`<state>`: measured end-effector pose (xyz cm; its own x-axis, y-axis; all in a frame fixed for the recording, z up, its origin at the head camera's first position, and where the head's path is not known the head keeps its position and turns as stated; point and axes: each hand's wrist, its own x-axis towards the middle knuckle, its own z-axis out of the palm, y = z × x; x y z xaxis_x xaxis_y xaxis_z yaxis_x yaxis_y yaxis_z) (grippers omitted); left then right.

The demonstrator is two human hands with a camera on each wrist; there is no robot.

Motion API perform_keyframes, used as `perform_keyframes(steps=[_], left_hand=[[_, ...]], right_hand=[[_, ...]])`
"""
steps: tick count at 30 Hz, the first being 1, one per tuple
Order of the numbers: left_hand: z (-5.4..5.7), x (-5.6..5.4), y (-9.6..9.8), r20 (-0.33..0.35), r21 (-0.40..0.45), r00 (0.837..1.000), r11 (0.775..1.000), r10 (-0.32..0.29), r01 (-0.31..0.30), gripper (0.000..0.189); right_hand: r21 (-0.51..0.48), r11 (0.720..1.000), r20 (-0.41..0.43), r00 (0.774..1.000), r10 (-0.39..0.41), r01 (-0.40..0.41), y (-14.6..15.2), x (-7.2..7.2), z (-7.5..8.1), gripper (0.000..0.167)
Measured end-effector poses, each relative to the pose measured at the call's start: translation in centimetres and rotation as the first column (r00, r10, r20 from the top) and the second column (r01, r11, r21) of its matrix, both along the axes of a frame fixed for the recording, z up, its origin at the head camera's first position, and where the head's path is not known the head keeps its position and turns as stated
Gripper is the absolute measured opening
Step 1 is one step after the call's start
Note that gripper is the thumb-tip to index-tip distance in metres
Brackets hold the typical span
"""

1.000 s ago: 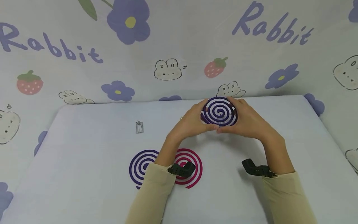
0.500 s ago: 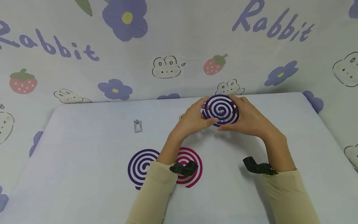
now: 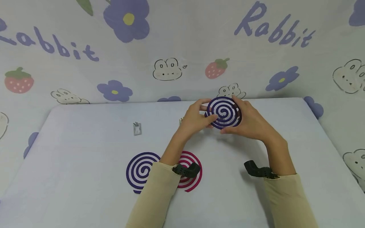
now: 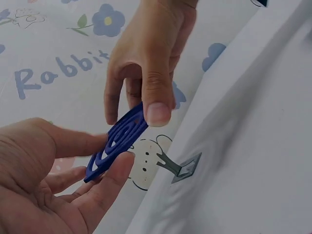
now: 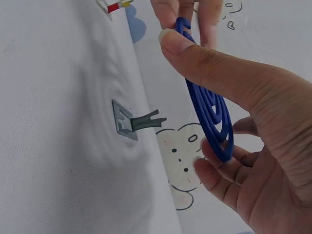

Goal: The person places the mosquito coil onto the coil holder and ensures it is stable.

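Observation:
A dark blue mosquito coil (image 3: 223, 112) is held up above the back of the table, its spiral face toward the head camera. My left hand (image 3: 194, 118) pinches its left side, thumb across the face and fingers behind. On the opposite side, my right hand (image 3: 251, 122) grips the rim, with the thumb low and fingers at the top and behind. Seen from the right wrist, the coil (image 5: 207, 114) is nearly edge-on. Below it on the table is a small metal coil stand (image 5: 124, 120) with a forked upright prong; the left wrist view shows this stand (image 4: 186, 168) too.
A blue coil (image 3: 139, 172) and a pink coil (image 3: 196, 172) lie flat nearer me, partly covered by my left sleeve. Another metal stand (image 3: 137, 129) lies at the back left. A small gold-coloured piece (image 3: 181, 121) peeks out behind my left hand.
My left thumb has moved from the coil's lower edge up onto its face, and the left fingers have shifted outward. My right hand keeps its grip; the head view has shifted slightly.

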<state>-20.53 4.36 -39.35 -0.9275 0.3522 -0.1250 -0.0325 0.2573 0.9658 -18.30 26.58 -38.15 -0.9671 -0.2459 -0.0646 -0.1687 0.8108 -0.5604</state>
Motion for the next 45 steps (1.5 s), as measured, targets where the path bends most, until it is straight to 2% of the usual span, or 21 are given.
perform_keyframes(steps=[4, 10, 14, 17, 21, 26, 31, 35, 41, 45], left_hand=[[-0.2, -0.5, 0.2, 0.016, 0.036, 0.999, 0.999, 0.031, -0.031, 0.067], [-0.9, -0.6, 0.7, 0.02, 0.052, 0.992, 0.991, 0.121, -0.122, 0.062], [-1.0, -0.7, 1.0, 0.011, 0.077, 0.988, 0.985, 0.152, -0.152, 0.06], [-1.1, -0.9, 1.0, 0.033, 0.097, 0.987, 0.982, 0.157, -0.16, 0.06], [-1.2, -1.0, 1.4, 0.055, 0.12, 0.988, 0.981, 0.147, -0.153, 0.061], [-1.3, -1.1, 1.9, 0.061, 0.123, 0.988, 0.981, 0.141, -0.147, 0.062], [-1.7, -1.1, 1.9, 0.059, 0.119, 0.988, 0.982, 0.141, -0.147, 0.059], [-2.2, -1.1, 2.2, 0.057, 0.136, 0.987, 0.978, 0.152, -0.159, 0.056], [-2.4, -1.2, 2.8, 0.048, 0.149, 0.987, 0.976, 0.151, -0.157, 0.054], [-2.5, -1.1, 3.1, 0.032, 0.094, 0.987, 0.983, 0.155, -0.157, 0.054]], right_hand=[[-0.007, 1.0, -0.015, 1.0, -0.002, 0.002, 0.0, -0.3, -0.1, 0.128], [-0.038, 0.999, 0.007, 1.0, -0.013, 0.014, -0.1, -0.9, -0.2, 0.124], [-0.098, 0.993, 0.033, 0.997, -0.07, 0.073, -0.2, -1.1, -0.4, 0.106], [-0.157, 0.979, -0.012, 0.991, -0.131, 0.128, -0.3, -1.1, -0.7, 0.086], [-0.276, 0.942, -0.039, 0.978, -0.207, 0.189, -0.4, -1.2, -1.3, 0.069], [-0.451, 0.854, 0.054, 0.963, -0.263, 0.259, -0.5, -1.4, -1.9, 0.063], [-0.505, 0.801, 0.099, 0.943, -0.318, 0.323, -0.8, -1.4, -2.2, 0.064], [-0.519, 0.764, 0.17, 0.922, -0.347, 0.383, -1.0, -1.4, -2.4, 0.064], [-0.516, 0.749, 0.226, 0.909, -0.35, 0.416, -0.9, -1.5, -2.7, 0.067], [-0.523, 0.739, 0.244, 0.906, -0.347, 0.424, -1.1, -1.5, -3.1, 0.069]])
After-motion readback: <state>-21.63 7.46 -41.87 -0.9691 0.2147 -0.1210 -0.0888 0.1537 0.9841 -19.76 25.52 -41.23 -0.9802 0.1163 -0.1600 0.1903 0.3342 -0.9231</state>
